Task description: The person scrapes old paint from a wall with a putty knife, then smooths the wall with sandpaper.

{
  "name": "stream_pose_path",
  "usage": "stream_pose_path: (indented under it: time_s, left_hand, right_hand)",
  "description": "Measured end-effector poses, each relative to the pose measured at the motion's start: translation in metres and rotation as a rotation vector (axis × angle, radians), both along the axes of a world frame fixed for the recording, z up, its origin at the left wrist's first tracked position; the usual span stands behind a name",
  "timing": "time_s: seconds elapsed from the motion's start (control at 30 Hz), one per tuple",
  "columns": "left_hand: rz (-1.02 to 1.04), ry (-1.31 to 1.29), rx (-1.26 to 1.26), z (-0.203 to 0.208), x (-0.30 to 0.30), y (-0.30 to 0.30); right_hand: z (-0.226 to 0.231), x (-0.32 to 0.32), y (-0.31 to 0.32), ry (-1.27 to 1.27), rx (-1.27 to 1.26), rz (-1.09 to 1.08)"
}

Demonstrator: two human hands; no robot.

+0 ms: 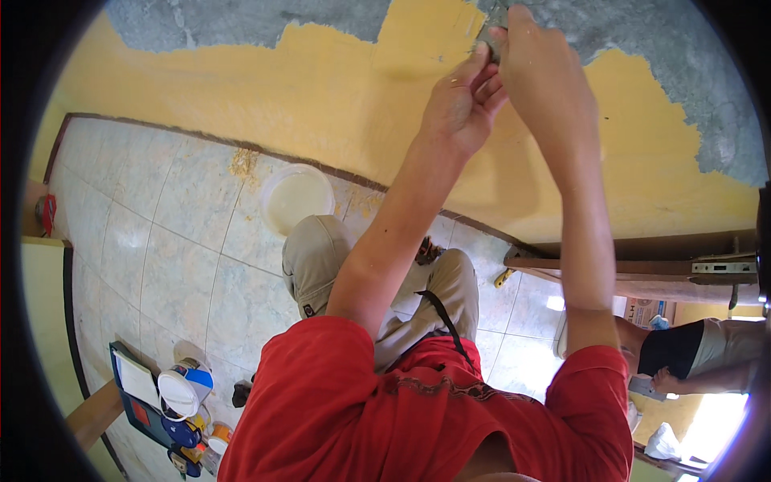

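Observation:
Straight ahead at the top, a yellow wall is partly stripped to a patchy grey surface. My right hand is closed around a flat grey scraper, which lies against the wall where yellow meets grey. Just left of it, my left hand has its thumb at the scraper's lower end and its fingers curled in. Part of the scraper is hidden by my right hand.
A tub of pale liquid stands on the tiled floor by the wall, near yellow scrapings. A white bucket and other supplies lie at lower left. A wooden door is at right; beyond it is another person.

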State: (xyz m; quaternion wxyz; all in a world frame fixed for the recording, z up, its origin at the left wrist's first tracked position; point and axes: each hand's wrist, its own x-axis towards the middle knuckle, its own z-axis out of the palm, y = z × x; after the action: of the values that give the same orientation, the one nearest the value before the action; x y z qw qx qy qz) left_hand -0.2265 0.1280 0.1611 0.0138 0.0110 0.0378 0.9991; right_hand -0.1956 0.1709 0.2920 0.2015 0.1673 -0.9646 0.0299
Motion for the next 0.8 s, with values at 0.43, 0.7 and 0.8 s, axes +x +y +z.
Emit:
stream_pose_path:
  time_s: [0.43, 0.7, 0.8]
  left_hand:
    - [-0.045, -0.077, 0.011, 0.008, 0.005, -0.013]
    - [0.012, -0.051, -0.191, -0.002, 0.000, -0.030]
    - [-0.010, 0.011, -0.069, 0.001, -0.003, -0.021]
  right_hand:
    - [0.009, 0.010, -0.011, -0.074, -0.042, -0.023]
    - [-0.025, -0.011, -0.002, 0.029, -0.192, 0.033]
    - [-0.010, -0.006, -0.008, -0.006, -0.138, 0.032]
